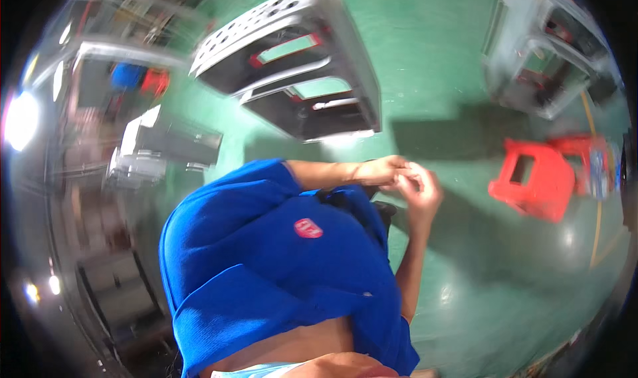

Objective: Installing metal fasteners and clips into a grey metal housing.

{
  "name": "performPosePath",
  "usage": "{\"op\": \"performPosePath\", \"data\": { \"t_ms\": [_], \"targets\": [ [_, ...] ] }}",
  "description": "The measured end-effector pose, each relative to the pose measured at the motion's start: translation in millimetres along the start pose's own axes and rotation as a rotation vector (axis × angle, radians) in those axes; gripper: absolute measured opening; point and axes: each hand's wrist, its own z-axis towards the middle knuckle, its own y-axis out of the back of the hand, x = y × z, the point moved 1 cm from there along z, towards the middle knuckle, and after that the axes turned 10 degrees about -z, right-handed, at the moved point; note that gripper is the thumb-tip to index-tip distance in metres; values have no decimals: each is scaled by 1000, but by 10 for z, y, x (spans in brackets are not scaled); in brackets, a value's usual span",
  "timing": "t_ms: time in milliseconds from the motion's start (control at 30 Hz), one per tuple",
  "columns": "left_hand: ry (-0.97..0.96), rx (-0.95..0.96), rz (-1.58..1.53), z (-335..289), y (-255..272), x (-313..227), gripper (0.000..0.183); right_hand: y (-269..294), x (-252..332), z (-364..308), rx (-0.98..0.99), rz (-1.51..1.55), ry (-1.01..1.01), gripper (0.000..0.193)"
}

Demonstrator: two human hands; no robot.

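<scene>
My left hand (381, 171) and my right hand (421, 186) meet in front of my body, just beyond the hem of my blue shirt. Their fingertips are pressed together and overlap. Whatever sits between them, if anything, is too small and blurred to make out. The left forearm crosses from the left, with a thin band at its wrist, while the right one comes up from below. Beyond the hands, on the green floor (438, 65), stands a large grey and white frame-like housing (345, 65) with a row of dark holes along its top.
Two red plastic stools (555, 178) stand at the right, beside a yellow floor line (597, 232). Behind them is another grey housing (495, 79). At the left are a grey box-like unit (179, 138), a blue container (127, 76) and a small red item (155, 82).
</scene>
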Motion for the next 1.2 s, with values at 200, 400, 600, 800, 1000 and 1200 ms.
{"op": "performPosePath", "data": {
  "t_ms": [200, 400, 600, 800, 1000, 1200],
  "targets": [
    [-386, 403, -443, 2144, -2431, 232, 43, 2916, 721, -28, -137, -870, -62, 17],
    [-384, 394, -589, 3250, -3154, -374, 38, 3800, 1334, 839, 93, -1416, 136, 10],
    [-342, 43, -630, 3832, -3045, -943, 20, 4151, 1188, 1658, 62, -1245, 209, 9],
    [-530, 30, -802, 4612, -2752, -1474, 22, 4860, 1294, 2924, -185, -1044, 405, 11],
    [-615, -13, -786, 4759, -3101, -2072, 45, 4959, 1944, 3503, -342, -1259, 888, 17],
    [-624, -131, -633, 4714, -3351, -2113, 50, 4831, 1839, 3574, -262, -1261, 1085, 14]
  ]
}}
